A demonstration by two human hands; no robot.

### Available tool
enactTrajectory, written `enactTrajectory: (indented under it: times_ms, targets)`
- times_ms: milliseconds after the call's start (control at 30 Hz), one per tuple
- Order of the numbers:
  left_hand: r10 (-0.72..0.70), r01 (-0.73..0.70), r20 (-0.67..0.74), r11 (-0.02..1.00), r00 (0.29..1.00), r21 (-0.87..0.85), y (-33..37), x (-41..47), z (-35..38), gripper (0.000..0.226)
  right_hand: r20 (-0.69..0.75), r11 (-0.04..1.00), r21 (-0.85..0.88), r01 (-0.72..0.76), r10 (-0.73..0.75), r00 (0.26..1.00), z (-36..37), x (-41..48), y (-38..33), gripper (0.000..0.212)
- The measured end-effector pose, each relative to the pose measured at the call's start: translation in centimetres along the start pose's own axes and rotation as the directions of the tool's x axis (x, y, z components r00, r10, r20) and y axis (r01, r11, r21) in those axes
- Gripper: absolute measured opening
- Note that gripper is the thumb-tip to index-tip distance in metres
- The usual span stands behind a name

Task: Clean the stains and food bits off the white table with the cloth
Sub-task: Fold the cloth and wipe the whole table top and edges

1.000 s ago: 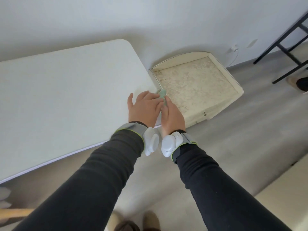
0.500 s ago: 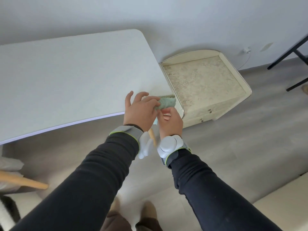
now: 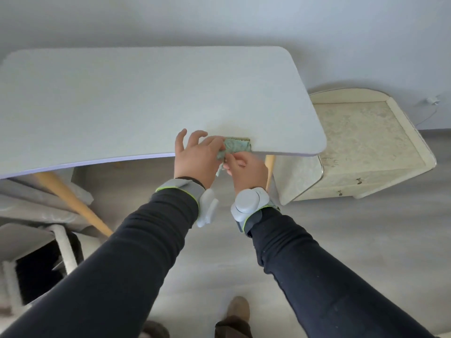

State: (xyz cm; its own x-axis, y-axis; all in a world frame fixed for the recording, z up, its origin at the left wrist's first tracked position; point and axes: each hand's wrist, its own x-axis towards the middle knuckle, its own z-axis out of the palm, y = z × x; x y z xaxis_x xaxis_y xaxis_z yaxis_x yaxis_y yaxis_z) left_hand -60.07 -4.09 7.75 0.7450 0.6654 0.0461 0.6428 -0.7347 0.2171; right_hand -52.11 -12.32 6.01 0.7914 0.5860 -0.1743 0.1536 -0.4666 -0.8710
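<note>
Pale green cloth [image 3: 236,145], fuzzy and crumpled w/ a tan far edge, sits at the near edge of the smooth white round-cornered bench [image 3: 146,98], part hanging off. Left hand [image 3: 195,159], palm down, grips its left end. Right hand [image 3: 246,167], below the edge, pinches the hanging bit.

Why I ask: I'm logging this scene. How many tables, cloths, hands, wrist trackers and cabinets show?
Table: 1
Cloth: 1
Hands: 2 (left hand, right hand)
Wrist trackers: 2 (left tracker, right tracker)
Cabinet: 1
Total: 7
</note>
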Motion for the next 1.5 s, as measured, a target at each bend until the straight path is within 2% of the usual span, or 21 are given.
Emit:
enactTrajectory:
  times_ms: [67, 167, 267, 433, 767, 833, 933, 1067, 1200, 1267, 1367, 1500]
  targets:
    - [-0.032, 0.032, -0.043, 0.999, 0.999, 0.017, -2.7, -0.5, -0.5, 0.027, 0.056, 0.998, -0.024, 0.064, -0.062, 0.996, 1.9, -0.8, -1.0, 0.012]
    - [-0.07, 0.072, -0.094, 0.997, 0.993, 0.022, -6.8, -1.3, -1.5, 0.023, 0.11, 0.975, -0.121, 0.187, -0.174, 0.979, 4.6, -1.6, -2.5, 0.022]
    - [-0.093, 0.097, -0.109, 0.995, 0.99, 0.03, -10.4, -2.6, -2.3, 0.02, 0.14, 0.885, -0.317, 0.342, -0.313, 0.939, 7.3, -2.0, -4.4, 0.017]
    - [-0.175, 0.18, -0.119, 0.983, 0.977, 0.029, -16.6, -5.2, -3.4, 0.025, 0.288, 0.726, -0.412, 0.551, -0.471, 0.834, 13.0, -3.3, -7.5, 0.018]
    - [-0.289, 0.307, -0.183, 0.949, 0.94, 0.077, -30.1, -11.0, -6.9, 0.024, 0.502, 0.589, -0.384, 0.712, -0.514, 0.696, 25.4, -8.2, -13.8, 0.024]
    - [-0.293, 0.306, -0.166, 0.95, 0.942, 0.063, -31.3, -11.6, -7.4, 0.024, 0.519, 0.591, -0.386, 0.708, -0.496, 0.696, 26.7, -8.7, -14.6, 0.023]
    - [-0.331, 0.335, -0.132, 0.942, 0.934, 0.009, -34.5, -13.4, -8.2, 0.027, 0.564, 0.556, -0.369, 0.745, -0.503, 0.655, 29.7, -10.1, -15.9, 0.022]
    - [-0.435, 0.435, -0.164, 0.899, 0.885, -0.038, -37.7, -15.8, -9.1, 0.026, 0.618, 0.511, -0.341, 0.789, -0.511, 0.598, 33.0, -11.6, -17.3, 0.023]
    - [-0.507, 0.523, -0.257, 0.852, 0.823, -0.006, -39.8, -17.0, -9.2, 0.028, 0.631, 0.484, -0.34, 0.806, -0.519, 0.577, 35.6, -12.7, -18.6, 0.017]
    - [-0.579, 0.577, -0.199, 0.814, 0.791, -0.074, -40.5, -17.2, -9.4, 0.035, 0.641, 0.488, -0.321, 0.812, -0.518, 0.566, 36.9, -13.1, -19.2, 0.018]
    - [-0.688, 0.638, -0.073, 0.702, 0.722, -0.315, -40.8, -16.5, -9.4, 0.04, 0.642, 0.482, -0.313, 0.818, -0.527, 0.557, 38.8, -13.0, -20.0, 0.02]
    - [-0.753, 0.636, -0.053, 0.589, 0.656, -0.499, -41.8, -14.8, -9.6, 0.042, 0.593, 0.441, -0.322, 0.838, -0.596, 0.542, 41.0, -12.4, -20.8, 0.017]
